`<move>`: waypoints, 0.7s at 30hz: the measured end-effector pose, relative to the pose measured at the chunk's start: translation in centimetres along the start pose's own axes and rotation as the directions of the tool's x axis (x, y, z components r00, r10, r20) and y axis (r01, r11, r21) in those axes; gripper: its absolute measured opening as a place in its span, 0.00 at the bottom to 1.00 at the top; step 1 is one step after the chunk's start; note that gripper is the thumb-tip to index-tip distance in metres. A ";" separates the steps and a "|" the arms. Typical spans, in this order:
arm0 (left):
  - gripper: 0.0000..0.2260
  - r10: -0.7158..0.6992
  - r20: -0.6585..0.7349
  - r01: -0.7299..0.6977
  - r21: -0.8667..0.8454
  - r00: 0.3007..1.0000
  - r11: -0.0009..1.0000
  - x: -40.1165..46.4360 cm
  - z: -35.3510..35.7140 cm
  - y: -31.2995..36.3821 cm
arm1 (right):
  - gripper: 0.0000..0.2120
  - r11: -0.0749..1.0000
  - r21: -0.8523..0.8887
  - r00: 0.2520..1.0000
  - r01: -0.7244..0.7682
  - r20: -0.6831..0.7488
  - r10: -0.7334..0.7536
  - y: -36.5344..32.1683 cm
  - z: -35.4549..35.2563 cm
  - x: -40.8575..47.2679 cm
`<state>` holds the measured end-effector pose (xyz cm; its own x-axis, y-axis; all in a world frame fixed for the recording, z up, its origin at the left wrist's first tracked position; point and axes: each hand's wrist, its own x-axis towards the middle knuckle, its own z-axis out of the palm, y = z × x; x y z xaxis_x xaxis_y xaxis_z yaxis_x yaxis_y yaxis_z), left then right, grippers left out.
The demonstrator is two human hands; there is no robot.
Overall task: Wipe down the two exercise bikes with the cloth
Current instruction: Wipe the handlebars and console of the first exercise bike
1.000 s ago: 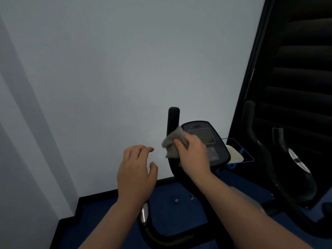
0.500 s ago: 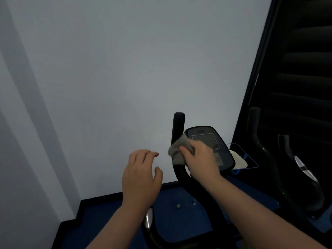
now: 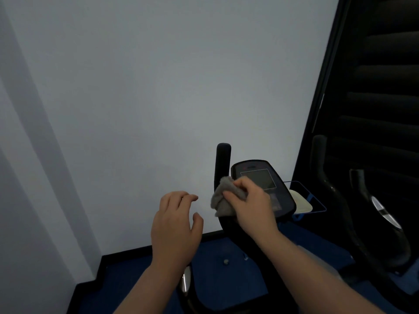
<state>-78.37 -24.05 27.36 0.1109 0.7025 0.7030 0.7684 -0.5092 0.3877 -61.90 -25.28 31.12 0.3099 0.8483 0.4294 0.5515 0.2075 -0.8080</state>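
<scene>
Seen from the head camera, a person's right hand (image 3: 251, 207) bunches a grey cloth (image 3: 223, 198) in curled fingers and holds it against the upright black handlebar (image 3: 223, 162) of the nearer exercise bike (image 3: 235, 257), at about five o'clock in the frame. Just to the right of the cloth, at the three o'clock side of the hand, sits the bike's dark console (image 3: 263, 180) with its blank screen, partly covered by the knuckles. The left hand (image 3: 175, 227) hovers at six o'clock, fingers loosely spread and relaxed, holding nothing, apart from the cloth and the handlebar. A second exercise bike (image 3: 362, 211) stands at four o'clock against a dark slatted panel (image 3: 381, 87). A pale wall (image 3: 158, 87) fills the upper left, and blue floor (image 3: 222, 279) shows beneath the arms, edged by a black skirting (image 3: 127, 251).
</scene>
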 end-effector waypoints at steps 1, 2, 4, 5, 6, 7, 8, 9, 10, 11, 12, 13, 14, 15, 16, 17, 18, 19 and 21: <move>0.14 0.000 -0.003 0.000 0.000 1.000 1.000 0.0 0.0 0.0 | 0.04 1.000 0.003 1.000 -0.005 -0.017 0.005 0.1 -0.5 0.4; 0.14 0.000 -0.006 0.000 0.001 1.000 1.000 0.0 0.0 0.0 | 0.04 1.000 0.026 0.998 0.006 -0.069 -0.004 -0.2 -0.9 1.0; 0.13 -0.002 -0.011 0.002 0.003 1.000 1.000 -0.1 0.0 0.0 | 0.04 0.992 0.111 0.981 0.056 -0.193 -0.034 -1.2 -1.2 2.6; 0.13 -0.001 -0.011 0.001 0.004 1.000 1.000 -0.1 0.0 -0.1 | 0.04 0.986 0.147 0.975 0.078 -0.220 -0.044 -1.8 -1.1 3.2; 0.13 0.001 -0.012 -0.001 0.006 1.000 1.000 0.0 0.1 -0.2 | 0.04 0.981 0.174 0.976 0.088 -0.214 -0.050 -2.1 -0.6 3.5; 0.13 0.003 -0.013 -0.003 0.008 1.000 1.000 0.0 0.1 -0.2 | 0.05 0.978 0.190 0.981 0.082 -0.188 -0.046 -2.1 0.0 3.3; 0.13 0.003 -0.015 -0.003 0.010 1.000 1.000 0.0 0.1 -0.2 | 0.06 0.978 0.200 0.986 0.063 -0.161 -0.031 -1.8 0.6 2.8; 0.13 0.002 -0.016 -0.002 0.010 1.000 1.000 0.0 0.1 -0.1 | 0.05 0.980 0.193 0.990 0.039 -0.141 -0.012 -1.2 1.1 2.0; 0.13 0.000 -0.018 0.000 0.007 1.000 1.000 0.0 0.1 -0.1 | 0.04 0.984 0.175 0.993 0.016 -0.119 0.006 -0.4 1.3 1.2; 0.14 -0.002 -0.019 0.002 0.003 1.000 1.000 0.0 0.1 0.0 | 0.04 0.988 0.152 0.996 -0.011 -0.085 0.024 0.4 1.3 0.4; 0.14 -0.004 -0.018 0.004 0.000 1.000 1.000 0.0 0.1 0.0 | 0.05 0.991 0.130 0.998 -0.039 -0.043 0.045 0.9 1.1 0.0; 0.14 -0.006 -0.015 0.006 -0.002 1.000 1.000 0.0 0.1 0.1 | 0.05 0.990 0.120 0.998 -0.068 -0.007 0.070 1.2 0.7 -0.1; 0.13 -0.010 -0.013 0.010 -0.002 1.000 1.000 0.0 0.1 0.0 | 0.05 0.989 0.121 0.996 -0.084 0.003 0.084 1.2 0.2 0.2; 0.13 -0.012 -0.011 0.012 0.000 1.000 1.000 0.0 0.1 0.0 | 0.04 0.988 0.135 0.997 -0.075 -0.023 0.079 0.9 -0.3 0.8; 0.13 -0.012 -0.006 0.012 0.004 1.000 1.000 0.0 0.0 0.0 | 0.04 0.987 0.158 0.996 -0.040 -0.075 0.052 0.3 -0.6 1.4; 0.13 -0.011 0.000 0.011 0.007 1.000 1.000 -0.1 0.0 0.0 | 0.05 0.982 0.190 0.991 0.008 -0.134 0.018 -0.6 -0.8 2.0; 0.13 -0.010 0.004 0.010 0.008 1.000 1.000 -0.1 0.0 0.0 | 0.05 0.972 0.231 0.984 0.050 -0.180 -0.007 -1.4 -0.8 2.6; 0.14 -0.010 0.005 0.010 0.008 1.000 1.000 -0.2 0.0 0.0 | 0.04 0.963 0.262 0.980 0.070 -0.199 -0.017 -2.0 -0.6 3.1; 0.14 -0.010 0.006 0.010 0.006 1.000 1.000 -0.2 0.0 0.0 | 0.04 0.968 0.242 0.981 0.065 -0.195 -0.017 -2.3 0.3 3.4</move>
<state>-78.37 -24.19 27.26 0.1070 0.7106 0.6954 0.7732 -0.4992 0.3912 -62.31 -22.74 34.29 0.4454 0.7335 0.5135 0.3667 0.3738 -0.8520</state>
